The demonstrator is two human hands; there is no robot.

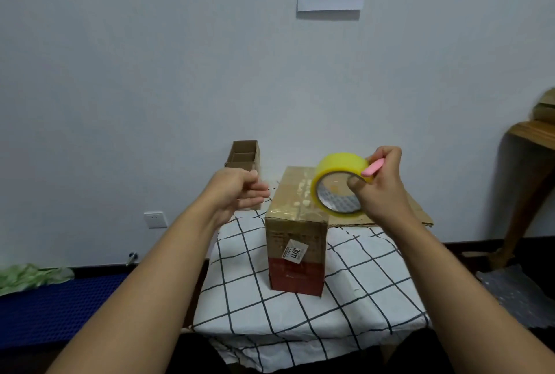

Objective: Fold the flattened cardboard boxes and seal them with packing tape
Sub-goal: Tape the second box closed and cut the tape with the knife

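**Well, the tape's up and the box looks nearly sealed**

Evidently the standing cardboard box (295, 241) is the thing to steer by: it sits upright in the middle of the checked tablecloth (345, 307), with glossy tape already across its top. Just above and right of that top, the right hand (383, 184) grips the yellow tape roll (336, 186), thumb hooked through the core, and pinches a pink cutter (372, 169) against it. Left of the box, level with its top, the left hand (237, 193) hangs free, fingers loosely extended and holding nothing; it is blurred, so I can't be sure exactly how the fingers lie.

The box looks light and probably empty, stiff along its edges but liable to tip or slide on the cloth if pulled by sticky tape. I'd steady it with a flat palm on top or fingers around an upper corner. The roll is rigid and best held through the core.

Behind the box, to its right, a flattened cardboard sheet (417, 214) lies waiting; behind and left stands a small open box (244, 154).
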